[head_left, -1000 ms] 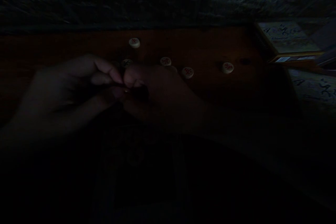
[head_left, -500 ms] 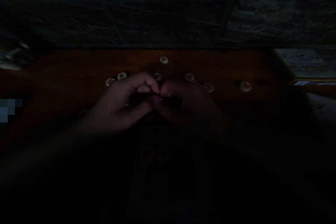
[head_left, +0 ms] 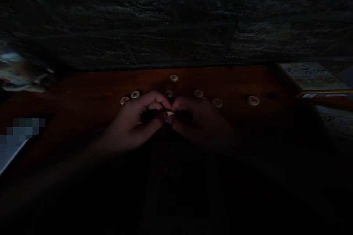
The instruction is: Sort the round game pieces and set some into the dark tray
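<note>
My left hand [head_left: 139, 119] and my right hand [head_left: 200, 119] meet fingertip to fingertip over the table. Between their pinched fingers shows the pale edge of a Chinese chess piece [head_left: 170, 114]; its face is hidden. Beyond the hands lie round pieces with red or black characters: a red one [head_left: 173, 78] farthest back, a black one [head_left: 168, 94] just behind the fingers, and a red one [head_left: 198, 93] behind my right hand. Below the hands, a framed tray [head_left: 150, 194] is barely visible in the dark, with several pieces in its far rows.
A dark stone-like wall [head_left: 176, 11] rises behind the wooden tabletop [head_left: 91, 84]. To the right lie a flat patterned box or book [head_left: 311, 75] and another below it. At left are a pale bulky object [head_left: 22, 73] and a partly blurred flat sheet [head_left: 11, 156].
The view has tilted up and swung slightly left, so the scene sits lower. Both hands remain together, and more of the held piece's pale edge now shows between the fingers.
</note>
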The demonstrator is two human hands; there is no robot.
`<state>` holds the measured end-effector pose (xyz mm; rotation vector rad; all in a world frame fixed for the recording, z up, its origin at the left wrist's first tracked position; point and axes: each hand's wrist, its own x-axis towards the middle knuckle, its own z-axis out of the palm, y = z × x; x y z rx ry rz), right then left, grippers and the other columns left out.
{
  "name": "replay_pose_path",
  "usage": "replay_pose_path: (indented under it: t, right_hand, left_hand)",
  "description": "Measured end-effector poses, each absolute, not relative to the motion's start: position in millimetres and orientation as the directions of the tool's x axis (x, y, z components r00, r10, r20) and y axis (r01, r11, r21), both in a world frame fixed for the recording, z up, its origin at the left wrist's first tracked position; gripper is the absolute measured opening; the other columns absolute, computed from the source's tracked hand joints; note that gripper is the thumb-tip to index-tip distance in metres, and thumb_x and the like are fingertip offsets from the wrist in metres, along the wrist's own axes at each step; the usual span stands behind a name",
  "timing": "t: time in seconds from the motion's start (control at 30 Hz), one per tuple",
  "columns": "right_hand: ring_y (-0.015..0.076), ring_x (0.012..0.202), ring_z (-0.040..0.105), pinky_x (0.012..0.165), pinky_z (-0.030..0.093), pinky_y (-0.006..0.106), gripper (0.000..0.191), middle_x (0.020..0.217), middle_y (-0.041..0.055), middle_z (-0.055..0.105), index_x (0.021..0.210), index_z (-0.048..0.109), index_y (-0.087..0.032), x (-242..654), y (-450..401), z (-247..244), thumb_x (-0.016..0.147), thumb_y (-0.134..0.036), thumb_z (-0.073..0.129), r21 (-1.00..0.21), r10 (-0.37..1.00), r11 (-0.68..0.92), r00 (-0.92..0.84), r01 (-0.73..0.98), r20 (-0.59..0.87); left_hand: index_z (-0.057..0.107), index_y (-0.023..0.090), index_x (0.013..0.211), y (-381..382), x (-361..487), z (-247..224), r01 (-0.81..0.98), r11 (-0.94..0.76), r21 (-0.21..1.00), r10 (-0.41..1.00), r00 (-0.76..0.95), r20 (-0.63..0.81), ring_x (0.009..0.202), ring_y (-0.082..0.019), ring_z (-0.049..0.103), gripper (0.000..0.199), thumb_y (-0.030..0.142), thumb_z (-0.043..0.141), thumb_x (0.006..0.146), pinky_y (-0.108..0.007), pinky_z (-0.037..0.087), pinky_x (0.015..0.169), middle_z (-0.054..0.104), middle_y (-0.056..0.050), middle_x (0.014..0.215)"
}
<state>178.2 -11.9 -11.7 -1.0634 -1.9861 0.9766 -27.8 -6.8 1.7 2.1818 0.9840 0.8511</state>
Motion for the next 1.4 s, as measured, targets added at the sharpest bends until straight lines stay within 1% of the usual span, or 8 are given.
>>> replay_pose_path:
  t: [0.27,0.5,0.67,0.8,0.93,1.17,1.3,1.4]
  right_hand:
    - [0.0145,0.075,0.06,0.066,0.042,0.028,0.007,0.08,-0.0006,0.067,0.088,0.067,-0.018,178.7,-12.0,-9.0,0.086,-0.019,0.061,-0.894,0.887,0.331,-0.424,0.302,0.184]
    - [0.0162,0.08,0.062,0.071,0.044,0.03,0.008,0.084,0.0012,0.068,0.088,0.066,-0.018,179.9,-11.7,-8.9,0.086,-0.022,0.059,-0.907,0.889,0.324,-0.414,0.267,0.196]
    - [0.0152,0.075,0.061,0.066,0.044,0.029,0.011,0.081,0.0008,0.067,0.092,0.068,-0.017,179.7,-12.4,-8.8,0.088,-0.024,0.06,-0.909,0.896,0.314,-0.402,0.275,0.188]
    - [0.0138,0.072,0.06,0.064,0.043,0.027,0.015,0.078,-0.0002,0.067,0.094,0.069,-0.017,179.6,-11.3,-10.8,0.094,-0.028,0.06,-0.894,0.898,0.328,-0.394,0.305,0.195]
    - [0.0124,0.07,0.061,0.062,0.043,0.026,0.018,0.077,-0.0008,0.068,0.092,0.07,-0.016,180.0,-9.6,-14.2,0.098,-0.03,0.06,-0.905,0.891,0.34,-0.396,0.256,0.223]
    - [0.0121,0.075,0.067,0.07,0.048,0.025,0.016,0.084,0.0,0.075,0.091,0.073,-0.017,179.0,-8.3,-14.0,0.098,-0.03,0.067,-0.908,0.892,0.36,-0.363,0.213,0.269]
    - [0.0143,0.086,0.072,0.079,0.053,0.027,0.011,0.092,0.0012,0.078,0.091,0.073,-0.018,177.8,-7.6,-13.4,0.093,-0.029,0.073,-0.925,0.897,0.34,-0.354,0.172,0.264]
    - [0.0155,0.087,0.073,0.08,0.054,0.029,0.01,0.093,0.0015,0.079,0.093,0.073,-0.018,177.9,-7.0,-15.1,0.088,-0.026,0.077,-0.933,0.905,0.321,-0.345,0.164,0.251]
  left_hand:
    - [0.066,0.02,0.106,-7.8,-27.1,1.8,0.465,-0.56,0.686,0.809,0.487,0.33,0.075,-0.013,0.071,0.016,0.013,0.067,0.091,-0.022,0.055,0.068,0.075,0.002,0.084]
    - [0.065,0.021,0.108,-8.4,-28.2,2.5,0.426,-0.545,0.722,0.809,0.493,0.319,0.082,-0.013,0.073,0.026,0.007,0.069,0.087,-0.022,0.057,0.075,0.076,0.002,0.09]
    - [0.066,0.021,0.107,-8.5,-27.0,2.5,0.421,-0.55,0.722,0.809,0.485,0.333,0.081,-0.012,0.074,0.023,0.01,0.071,0.087,-0.022,0.057,0.074,0.077,0.002,0.091]
    - [0.069,0.022,0.104,-9.3,-25.8,2.9,0.459,-0.536,0.708,0.828,0.45,0.335,0.078,-0.014,0.074,0.015,0.018,0.073,0.09,-0.023,0.057,0.069,0.078,0.001,0.088]
    - [0.072,0.023,0.103,-9.3,-25.3,2.2,0.48,-0.518,0.708,0.844,0.422,0.332,0.076,-0.016,0.075,0.009,0.026,0.072,0.094,-0.024,0.058,0.066,0.08,0.0,0.087]
    - [0.072,0.023,0.105,-8.2,-24.4,1.4,0.477,-0.477,0.738,0.868,0.386,0.312,0.072,-0.015,0.074,0.013,0.033,0.071,0.097,-0.024,0.059,0.068,0.079,-0.001,0.085]
    - [0.072,0.023,0.108,-7.2,-25.7,-0.3,0.45,-0.475,0.756,0.867,0.384,0.317,0.071,-0.014,0.073,0.016,0.035,0.07,0.098,-0.023,0.057,0.066,0.077,0.0,0.083]
    - [0.072,0.023,0.108,-7.0,-25.7,-0.4,0.452,-0.477,0.754,0.868,0.379,0.321,0.07,-0.013,0.072,0.014,0.034,0.071,0.098,-0.022,0.057,0.066,0.076,0.001,0.082]
